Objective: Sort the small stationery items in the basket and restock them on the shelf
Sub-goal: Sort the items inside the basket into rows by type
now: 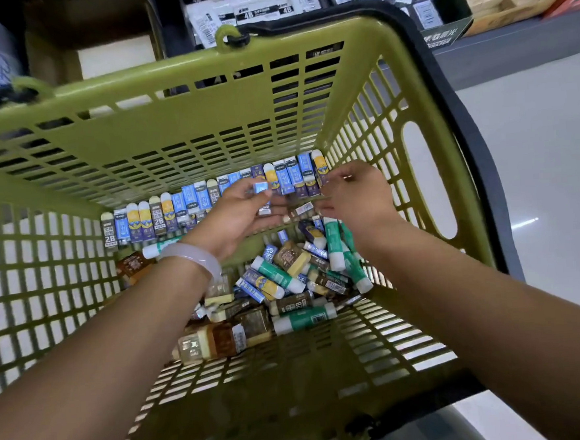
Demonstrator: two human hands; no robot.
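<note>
Standing on pale glossy floor (534,154), green basket (169,90).

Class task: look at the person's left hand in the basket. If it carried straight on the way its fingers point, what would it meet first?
Probably the row of erasers lined against the far wall of the basket; the left hand, holding a small blue eraser, points there. Depth is unclear.

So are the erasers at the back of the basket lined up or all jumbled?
Lined up. The erasers stand side by side in a row along the basket far wall; the pile nearer is jumbled.
</note>
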